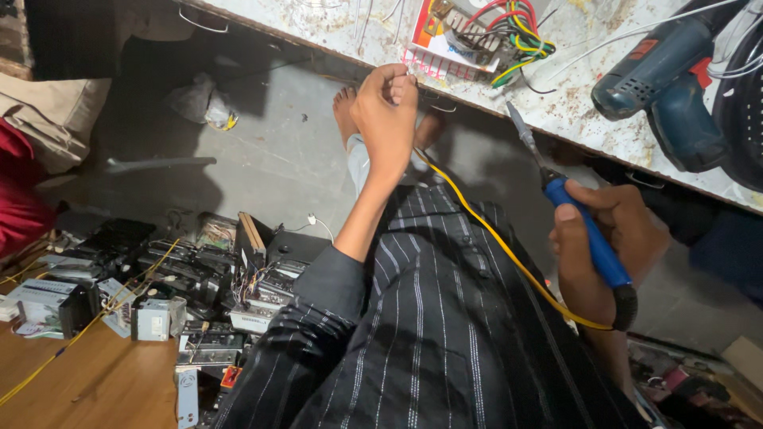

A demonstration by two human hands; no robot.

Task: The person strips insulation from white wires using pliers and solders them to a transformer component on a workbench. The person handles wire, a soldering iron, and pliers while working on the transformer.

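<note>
Left hand raised to the counter edge, fingers pinched shut on a thin wire end just below the bundle of coloured wires. A yellow wire runs from this hand down across the striped shirt toward the right hand. Right hand fingers closed around the blue handle of a soldering iron, tip pointing up at the counter edge. Blue power drill lies on the counter, well apart. Dismantled electronic units sit on the floor, lower left.

Flat carton on workbench edge — white, red-striped rim, orange-red corner, under coloured wires.
</note>
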